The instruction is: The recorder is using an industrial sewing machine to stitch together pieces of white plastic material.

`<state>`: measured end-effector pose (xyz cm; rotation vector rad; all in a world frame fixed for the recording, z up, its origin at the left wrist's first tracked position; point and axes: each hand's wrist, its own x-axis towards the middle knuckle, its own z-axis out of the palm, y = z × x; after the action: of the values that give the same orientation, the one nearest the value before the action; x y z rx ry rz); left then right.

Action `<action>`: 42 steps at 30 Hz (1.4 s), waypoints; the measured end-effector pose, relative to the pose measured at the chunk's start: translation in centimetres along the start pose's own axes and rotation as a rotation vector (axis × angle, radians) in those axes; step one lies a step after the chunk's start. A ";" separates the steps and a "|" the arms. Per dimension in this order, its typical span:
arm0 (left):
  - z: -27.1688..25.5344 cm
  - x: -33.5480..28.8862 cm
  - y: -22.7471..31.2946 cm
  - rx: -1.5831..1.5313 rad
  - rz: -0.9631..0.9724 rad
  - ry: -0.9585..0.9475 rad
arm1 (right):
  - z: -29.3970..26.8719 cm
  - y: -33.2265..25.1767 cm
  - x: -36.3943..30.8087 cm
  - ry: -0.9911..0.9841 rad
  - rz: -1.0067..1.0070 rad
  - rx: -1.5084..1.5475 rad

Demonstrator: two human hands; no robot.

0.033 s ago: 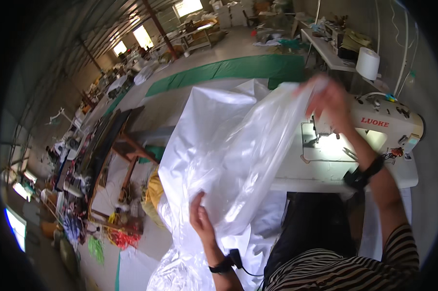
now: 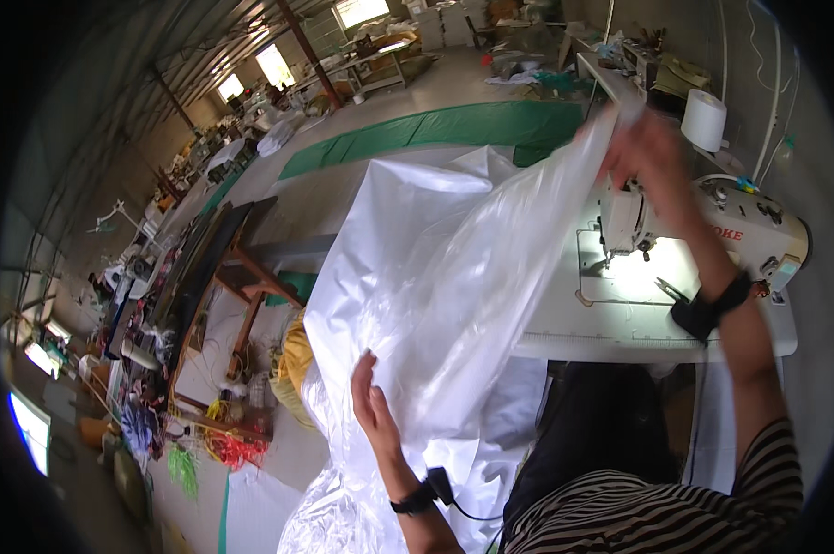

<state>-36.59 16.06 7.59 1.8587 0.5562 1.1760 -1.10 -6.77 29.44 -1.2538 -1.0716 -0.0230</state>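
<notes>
One big glossy white plastic sheet (image 2: 445, 277) fills mid-frame, sloping down-left from the blurry right hand (image 2: 646, 155) gripping its edge, upper right; left hand (image 2: 374, 408) uncurled, lower centre, can't tell if it's touching.

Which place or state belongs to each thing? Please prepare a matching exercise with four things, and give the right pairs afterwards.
Things
1. shiny white plastic sheet
2. long green flat sheet
3. white cone of thread
4. white sewing machine

Places and states
A. standing beyond the sewing machine
B. bright light shining beneath its head
C. held up at one end by the right grip
D. spread out on the floor

Pairs: 1-C, 2-D, 3-A, 4-B
</notes>
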 end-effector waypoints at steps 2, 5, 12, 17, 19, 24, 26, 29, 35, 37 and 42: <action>-1.4 1.2 -2.5 0.005 -0.008 -0.114 | -2.2 -4.7 5.7 -0.012 -0.169 -0.172; -0.9 2.2 -5.5 0.808 -0.092 -0.473 | -4.5 -9.8 13.8 0.085 -0.291 0.041; 1.6 -0.5 -4.6 0.993 0.568 -0.578 | -5.4 -13.7 20.7 0.259 -0.342 -0.292; -1.9 0.9 -3.2 0.569 -0.336 0.037 | -6.7 -12.6 23.1 0.209 -0.373 -0.192; -1.8 -0.5 -2.5 -0.026 -0.223 0.131 | -7.3 -11.6 23.9 0.213 -0.370 -0.310; -0.7 -5.1 -1.3 0.217 -0.026 -0.216 | -8.8 -7.9 24.8 0.245 -0.350 -0.343; -2.1 -4.8 -1.8 0.231 -0.362 -0.177 | -9.5 -6.8 25.0 0.248 -0.357 -0.347; -6.3 -5.4 -1.8 -0.957 -0.475 -0.058 | -10.4 -5.5 24.9 0.230 -0.321 -0.350; -11.4 -3.6 0.0 0.049 -0.644 0.064 | -11.0 -3.8 24.9 0.386 -0.272 -0.398; -13.7 -4.0 2.3 -0.126 -0.491 -0.261 | -10.9 -3.4 24.9 0.322 -0.290 -0.325; -13.3 -2.4 5.8 -1.532 0.218 -0.126 | -10.4 -2.9 24.7 0.350 -0.219 -0.363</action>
<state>-49.84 16.73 13.91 0.6179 -0.5690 1.0548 17.41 -3.07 48.64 -1.3840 -0.9154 -0.6067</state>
